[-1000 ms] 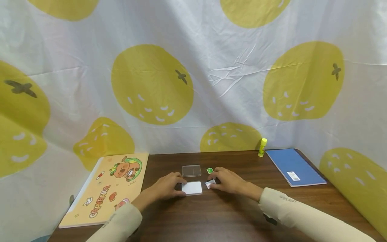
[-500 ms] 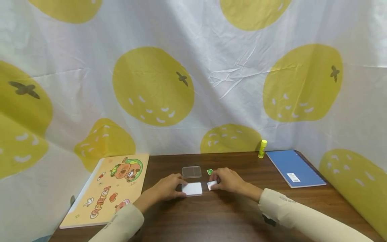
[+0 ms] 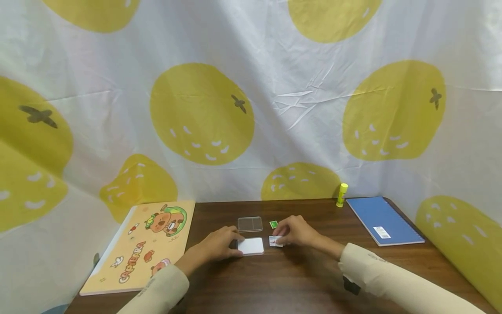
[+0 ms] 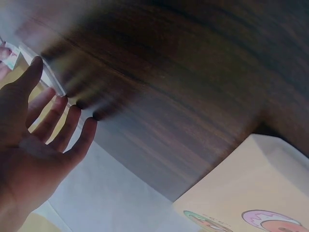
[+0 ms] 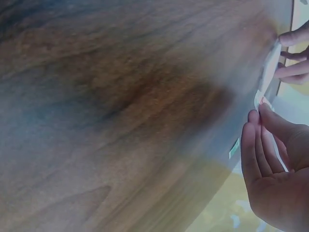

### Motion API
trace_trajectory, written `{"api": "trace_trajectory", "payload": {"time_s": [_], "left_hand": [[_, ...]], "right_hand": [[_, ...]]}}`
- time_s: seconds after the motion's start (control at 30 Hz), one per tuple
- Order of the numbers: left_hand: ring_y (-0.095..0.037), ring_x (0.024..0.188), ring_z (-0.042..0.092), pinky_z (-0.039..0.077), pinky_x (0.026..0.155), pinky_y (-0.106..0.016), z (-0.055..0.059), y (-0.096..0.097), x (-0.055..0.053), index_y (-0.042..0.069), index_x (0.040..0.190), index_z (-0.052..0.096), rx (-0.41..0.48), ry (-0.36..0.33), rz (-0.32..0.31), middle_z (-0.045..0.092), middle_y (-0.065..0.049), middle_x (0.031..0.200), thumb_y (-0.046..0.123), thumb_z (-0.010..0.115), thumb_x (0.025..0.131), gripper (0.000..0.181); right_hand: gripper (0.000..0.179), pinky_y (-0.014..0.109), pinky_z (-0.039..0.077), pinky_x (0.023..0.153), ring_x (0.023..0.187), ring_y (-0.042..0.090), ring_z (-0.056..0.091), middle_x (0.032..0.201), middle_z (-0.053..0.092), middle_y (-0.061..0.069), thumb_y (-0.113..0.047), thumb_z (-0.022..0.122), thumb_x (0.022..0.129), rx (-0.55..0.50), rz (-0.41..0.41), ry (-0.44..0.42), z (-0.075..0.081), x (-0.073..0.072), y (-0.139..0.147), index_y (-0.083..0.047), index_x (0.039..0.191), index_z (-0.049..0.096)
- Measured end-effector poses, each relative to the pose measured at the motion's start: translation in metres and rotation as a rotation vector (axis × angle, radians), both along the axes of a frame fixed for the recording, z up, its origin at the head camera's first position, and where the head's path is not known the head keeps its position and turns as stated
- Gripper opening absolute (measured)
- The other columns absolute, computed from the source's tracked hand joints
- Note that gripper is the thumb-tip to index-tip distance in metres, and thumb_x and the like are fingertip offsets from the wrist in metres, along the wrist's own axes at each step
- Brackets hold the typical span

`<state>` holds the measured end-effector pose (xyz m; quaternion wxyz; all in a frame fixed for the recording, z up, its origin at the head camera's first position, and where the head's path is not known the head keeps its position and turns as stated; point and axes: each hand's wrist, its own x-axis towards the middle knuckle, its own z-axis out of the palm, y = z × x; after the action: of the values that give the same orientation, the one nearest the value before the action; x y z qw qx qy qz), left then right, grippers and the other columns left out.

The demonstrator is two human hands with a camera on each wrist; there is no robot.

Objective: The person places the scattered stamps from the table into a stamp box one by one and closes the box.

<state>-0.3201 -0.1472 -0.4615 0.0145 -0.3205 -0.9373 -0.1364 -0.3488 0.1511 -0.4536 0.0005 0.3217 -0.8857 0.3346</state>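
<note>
pinching the small card (image 3: 273, 241) by its right side, thumb against fingers, the right hand (image 3: 296, 232) has it just beside the right edge of the white block (image 3: 251, 246), either resting on the table (image 3: 251, 283) or a little above it; i can't tell which. the card looks thin and nearly weightless, paper or a sticker, so a hard squeeze would likely crease it, and a light hold at one edge, leaving the print uncovered, ought to suit it best. the left hand (image 3: 221, 244) grips the block at its left end, thumb at the near corner and fingers at the far one; it looks stiff, light and smooth enough to slide, so holding it across the corners seems sound. beyond the block, apart from it, lies a clear case (image 3: 250, 224), probably hard, slippery plastic, best taken by its rim. a green stamp (image 3: 273, 224) lies flat just beyond the card and looks fiddly to pick up. farther out, a glue stick (image 3: 342, 195) stands upright by a blue notebook (image 3: 382, 220) at the right, an orange folder (image 3: 135, 240) lies at the left, and a curtain (image 3: 282, 131) hangs behind.
</note>
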Motion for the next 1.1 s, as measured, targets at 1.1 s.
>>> {"api": "trace_trajectory", "payload": {"time_s": [1.1], "left_hand": [[-0.025, 0.109, 0.066, 0.055, 0.093, -0.045, -0.002, -0.001, -0.003, 0.01, 0.118, 0.078, 0.048, -0.015, 0.003, 0.07, -0.004, 0.117, 0.037, 0.086, 0.085, 0.043]], "right_hand": [[0.018, 0.02, 0.056, 0.071, 0.078, 0.013, 0.073, 0.089, 0.078, 0.007, -0.004, 0.087, 0.082, -0.036, 0.108, 0.008, -0.008, 0.01, -0.06, -0.003, 0.097, 0.078]]}}
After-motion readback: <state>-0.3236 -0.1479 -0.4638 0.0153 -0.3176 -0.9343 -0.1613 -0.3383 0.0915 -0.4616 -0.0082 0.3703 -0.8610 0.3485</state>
